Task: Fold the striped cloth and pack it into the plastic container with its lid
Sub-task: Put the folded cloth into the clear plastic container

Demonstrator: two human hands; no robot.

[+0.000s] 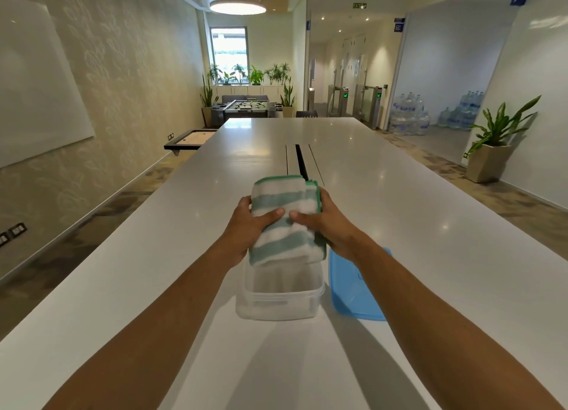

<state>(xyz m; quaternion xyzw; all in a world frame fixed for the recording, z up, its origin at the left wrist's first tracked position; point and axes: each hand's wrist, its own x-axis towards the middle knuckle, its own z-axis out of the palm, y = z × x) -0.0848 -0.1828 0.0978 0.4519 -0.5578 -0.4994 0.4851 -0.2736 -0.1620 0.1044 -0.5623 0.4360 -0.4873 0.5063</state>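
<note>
On a long white table (399, 194), glossy and catching ceiling-light reflections, sitting near the front edge: a clear plastic container (279, 302), rectangular with rounded corners, open-topped. Lying flat just beside it on the right: a blue lid (353, 290), translucent plastic, its far end passing under the right forearm. Being held above the container's far half: a striped cloth (285, 222), folded into a thick soft bundle, terry-like, with white and pale green bands and a darker green hem showing along the right edge. Closing on the bundle's left side, the left hand (249, 225), thumb pressing across the front. Gripping the right side, the right hand (325, 225), thumb meeting the other near the middle of the cloth. Hiding the container's far rim, the lower edge of the cloth.

Running down the table's middle beyond the cloth: a dark cable slot (301, 161) with flat panels either side. Standing past the table's far end: a foosball table (246, 107) and potted plants (498, 139), one to the right in a tapered beige planter. Stacking up behind glass at right: large water bottles (408, 114), labels too small to read. Glowing overhead: a green sign reading EXIT (359, 6). Hanging on the patterned left wall: a blank whiteboard (37, 84).
</note>
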